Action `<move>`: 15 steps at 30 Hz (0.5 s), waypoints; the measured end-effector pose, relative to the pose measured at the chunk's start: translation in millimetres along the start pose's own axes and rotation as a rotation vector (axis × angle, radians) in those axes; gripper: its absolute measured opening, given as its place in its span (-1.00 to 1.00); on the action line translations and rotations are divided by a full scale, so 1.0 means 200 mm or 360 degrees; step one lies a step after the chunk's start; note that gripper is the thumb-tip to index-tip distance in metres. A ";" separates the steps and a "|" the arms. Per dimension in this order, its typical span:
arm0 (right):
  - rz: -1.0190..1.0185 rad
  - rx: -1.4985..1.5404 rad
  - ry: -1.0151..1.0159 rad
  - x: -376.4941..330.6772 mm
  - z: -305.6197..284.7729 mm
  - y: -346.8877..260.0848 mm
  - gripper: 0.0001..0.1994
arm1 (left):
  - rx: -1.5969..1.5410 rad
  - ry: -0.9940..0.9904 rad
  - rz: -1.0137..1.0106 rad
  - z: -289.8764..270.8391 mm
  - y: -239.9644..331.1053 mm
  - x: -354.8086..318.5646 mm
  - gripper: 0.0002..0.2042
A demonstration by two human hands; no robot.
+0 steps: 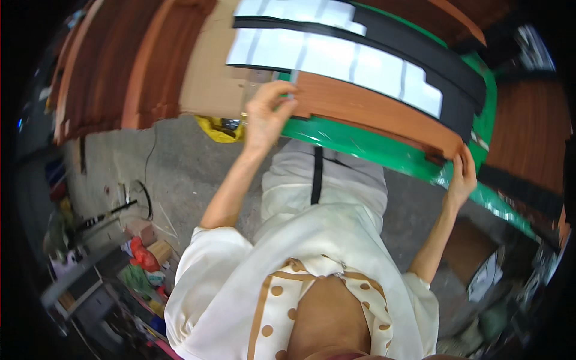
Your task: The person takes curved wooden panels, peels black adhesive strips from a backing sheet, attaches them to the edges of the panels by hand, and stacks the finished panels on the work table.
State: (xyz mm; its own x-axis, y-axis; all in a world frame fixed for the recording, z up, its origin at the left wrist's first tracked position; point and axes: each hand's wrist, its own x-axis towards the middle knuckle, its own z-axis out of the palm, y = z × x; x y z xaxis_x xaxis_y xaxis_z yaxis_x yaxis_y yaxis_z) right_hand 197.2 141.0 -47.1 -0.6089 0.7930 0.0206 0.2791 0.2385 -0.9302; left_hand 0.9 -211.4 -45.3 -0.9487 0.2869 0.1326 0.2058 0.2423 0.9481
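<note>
A long orange-brown wood-grain panel [366, 108] with notched ends lies across the green-covered table [360, 148] in front of me. At its left end my left hand [268, 117] is closed in a pinch on a narrow pale strip [293, 81], whose kind I cannot make out. My right hand [463, 178] grips the panel's right end, its fingers bent over the edge. Just beyond the panel lies a glossy white-looking panel [336, 55] with dark edges and a stepped right end. Behind that is a similar shiny panel [294, 8].
Brown wood-grain boards [159, 60] and cardboard [211, 78] are at the left; another brown board [528, 132] is at the right. A yellow bag [217, 130] sits below the cardboard. Clutter with a red plastic bag [143, 255] fills the lower left. A brown carton [468, 249] is lower right.
</note>
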 end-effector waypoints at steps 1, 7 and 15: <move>-0.0038 -0.0118 0.0005 0.00 -0.01 -0.01 -0.68 | 0.0150 -0.0035 0.0007 0.01 0.02 0.01 -0.74; -0.0230 0.0059 0.0171 -0.01 -0.08 0.11 -0.62 | 0.0635 0.0346 0.0563 -0.22 0.10 0.10 -0.79; -0.0438 0.0112 0.0302 0.04 -0.07 -0.08 -0.71 | 0.2373 0.0726 -0.0389 -1.20 0.10 0.24 -0.44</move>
State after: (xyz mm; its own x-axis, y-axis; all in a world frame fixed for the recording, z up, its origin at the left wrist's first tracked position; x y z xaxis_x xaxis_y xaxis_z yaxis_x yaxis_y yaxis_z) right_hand 198.1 150.5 -27.3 -0.5032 0.7962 0.3359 0.0678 0.4239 -0.9032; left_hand -98.4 -415.5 49.1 -0.9259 -0.1195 0.3583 -0.1764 0.9756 -0.1304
